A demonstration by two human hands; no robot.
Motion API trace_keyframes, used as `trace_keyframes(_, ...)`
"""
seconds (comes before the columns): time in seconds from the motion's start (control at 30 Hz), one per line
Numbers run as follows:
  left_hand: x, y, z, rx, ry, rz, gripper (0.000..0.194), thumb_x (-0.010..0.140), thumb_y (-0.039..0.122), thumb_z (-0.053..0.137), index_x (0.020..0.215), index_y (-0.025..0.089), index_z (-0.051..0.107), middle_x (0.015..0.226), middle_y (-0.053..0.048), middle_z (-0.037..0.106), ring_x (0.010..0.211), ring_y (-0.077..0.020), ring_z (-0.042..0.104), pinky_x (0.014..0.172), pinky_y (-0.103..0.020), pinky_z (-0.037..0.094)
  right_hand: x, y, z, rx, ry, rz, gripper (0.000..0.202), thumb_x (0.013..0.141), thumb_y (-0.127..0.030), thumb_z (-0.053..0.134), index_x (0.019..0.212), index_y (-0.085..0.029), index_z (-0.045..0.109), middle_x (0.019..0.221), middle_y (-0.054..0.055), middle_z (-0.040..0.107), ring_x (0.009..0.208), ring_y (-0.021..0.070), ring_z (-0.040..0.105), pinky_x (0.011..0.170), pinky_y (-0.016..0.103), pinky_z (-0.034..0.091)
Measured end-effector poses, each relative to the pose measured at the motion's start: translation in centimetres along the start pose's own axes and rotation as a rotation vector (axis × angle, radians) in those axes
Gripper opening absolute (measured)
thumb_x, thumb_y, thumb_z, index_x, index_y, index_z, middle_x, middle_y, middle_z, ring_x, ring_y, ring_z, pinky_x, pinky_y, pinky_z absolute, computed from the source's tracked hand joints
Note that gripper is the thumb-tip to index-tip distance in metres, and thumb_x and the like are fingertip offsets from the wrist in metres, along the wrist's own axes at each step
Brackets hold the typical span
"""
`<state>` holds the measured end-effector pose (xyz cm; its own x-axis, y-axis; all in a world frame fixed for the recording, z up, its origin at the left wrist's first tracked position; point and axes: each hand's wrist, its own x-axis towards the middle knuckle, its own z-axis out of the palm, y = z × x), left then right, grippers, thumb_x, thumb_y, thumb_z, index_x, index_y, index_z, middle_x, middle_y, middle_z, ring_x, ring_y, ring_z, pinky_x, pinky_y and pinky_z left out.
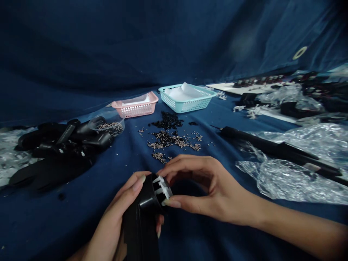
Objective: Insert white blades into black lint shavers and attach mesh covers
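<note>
My left hand (119, 206) is wrapped round a black plastic housing (143, 224) with a round open end, held low and close to me. Between the thumb and fingers of my right hand (209, 188) is a white plastic part with prongs (163, 186). Its prongs reach into the round opening of the housing; how deep they sit I cannot tell. Beyond my hands lies a spread of small screws (174, 140), with a pile of small black parts (168, 120) behind it.
A pink basket (136, 110) and a turquoise basket (190, 106) stand at the back. On the left are black housings (54, 145) and a clear tub of screws (119, 125). A black electric screwdriver (261, 143) and bubble wrap (299, 177) lie at right.
</note>
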<state>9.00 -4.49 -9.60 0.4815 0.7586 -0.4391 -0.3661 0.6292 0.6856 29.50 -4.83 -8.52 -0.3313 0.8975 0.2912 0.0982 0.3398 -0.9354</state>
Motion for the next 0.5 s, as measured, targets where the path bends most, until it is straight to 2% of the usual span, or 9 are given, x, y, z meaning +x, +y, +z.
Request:
trace_keyframes(0.2,-0.49,-0.01,-0.08,0.063,-0.044,0.081,0.032,0.075,0.043,0.085,0.103,0.029,0.076,0.102,0.0,0.076,0.078,-0.0148,0.071,0.075,-0.024,0.061,0.06,0.13,-0.06,0.115,0.0,0.102,0.028,0.077,-0.018,0.083,0.103,-0.012,0.075,0.093,0.005,0.073,0.082,0.0133,0.07,0.078,0.024,0.058)
trace_keyframes(0.33,-0.61,0.03,0.1,0.025,-0.036,0.095,0.03,0.076,0.041,0.084,0.102,0.028,0.077,0.108,-0.001,0.076,0.088,-0.0176,0.072,0.076,-0.025,0.061,0.17,0.22,-0.1,0.247,-0.034,0.185,0.031,0.074,-0.016,0.084,0.103,-0.012,0.073,0.089,0.004,0.073,0.081,0.0128,0.07,0.077,0.024,0.058)
trace_keyframes(0.5,-0.39,-0.16,-0.17,0.007,-0.001,0.109,0.03,0.081,0.042,0.079,0.106,0.025,0.076,0.096,-0.002,0.078,0.073,-0.0169,0.071,0.069,-0.026,0.06,0.41,0.37,-0.69,0.484,0.013,0.243,0.027,0.075,-0.015,0.085,0.1,-0.014,0.075,0.09,0.003,0.074,0.082,0.01,0.071,0.077,0.018,0.057)
